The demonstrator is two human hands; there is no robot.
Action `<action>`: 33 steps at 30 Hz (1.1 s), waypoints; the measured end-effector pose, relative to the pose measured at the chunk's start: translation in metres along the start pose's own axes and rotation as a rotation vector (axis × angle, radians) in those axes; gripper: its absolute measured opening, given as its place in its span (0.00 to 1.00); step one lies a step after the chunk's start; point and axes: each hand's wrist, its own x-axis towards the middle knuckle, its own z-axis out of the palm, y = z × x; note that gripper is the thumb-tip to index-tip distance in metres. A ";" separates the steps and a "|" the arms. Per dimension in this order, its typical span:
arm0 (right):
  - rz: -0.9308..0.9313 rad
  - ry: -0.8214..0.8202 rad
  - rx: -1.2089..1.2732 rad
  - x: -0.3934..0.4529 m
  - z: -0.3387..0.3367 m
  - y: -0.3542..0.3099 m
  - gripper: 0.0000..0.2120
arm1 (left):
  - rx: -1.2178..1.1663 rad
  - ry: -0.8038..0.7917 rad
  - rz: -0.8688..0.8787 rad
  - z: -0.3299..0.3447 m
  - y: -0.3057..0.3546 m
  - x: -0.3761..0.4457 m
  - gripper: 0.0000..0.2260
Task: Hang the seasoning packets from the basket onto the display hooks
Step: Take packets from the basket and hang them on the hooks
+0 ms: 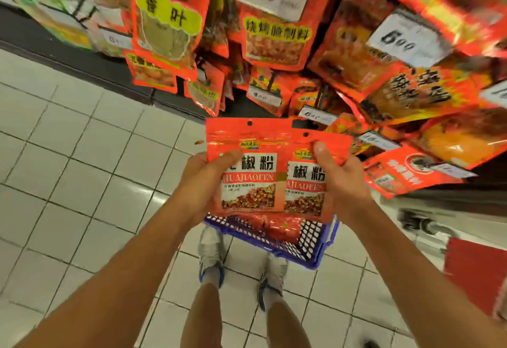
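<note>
Right in front of the rack, the person is holding two red seasoning packets side by side, both upright with the printed fronts facing the camera. Left hand [204,183] grips the left packet [247,166] along its left edge, thumb curled over the front near the label. Right hand [340,174] pinches the right packet [304,180] at its right edge, thumb pressed on the front up near the top. The left packet overlaps the right one a bit, and it sits slightly higher. Each has a small punched hole at the top, neither one is on a hook yet.

Just below the packets there's a blue basket [315,254] on the white tile floor [82,183], with more red packets [277,227] inside it, partly hidden by the ones being held. The person's grey sneakers [211,254] are right next to the basket.

Above and to the right, the display [274,32] is packed with hanging red and orange packets, white price tags [406,37] stuck among them. The right side of it is pretty blurry so the labels there can't be read
</note>
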 end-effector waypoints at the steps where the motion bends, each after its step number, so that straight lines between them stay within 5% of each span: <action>1: -0.059 0.007 -0.034 -0.017 -0.003 -0.029 0.09 | 0.008 -0.016 0.044 0.004 0.022 -0.023 0.07; 16: -0.772 0.178 -0.001 -0.228 -0.065 -0.421 0.04 | 0.158 -0.020 0.869 0.070 0.363 -0.320 0.08; 24: -0.982 0.281 0.121 -0.290 -0.077 -0.554 0.05 | -0.012 -0.144 0.984 0.093 0.475 -0.391 0.05; 33: -0.902 0.327 0.182 -0.286 -0.064 -0.633 0.09 | -0.103 -0.212 1.018 0.117 0.520 -0.412 0.10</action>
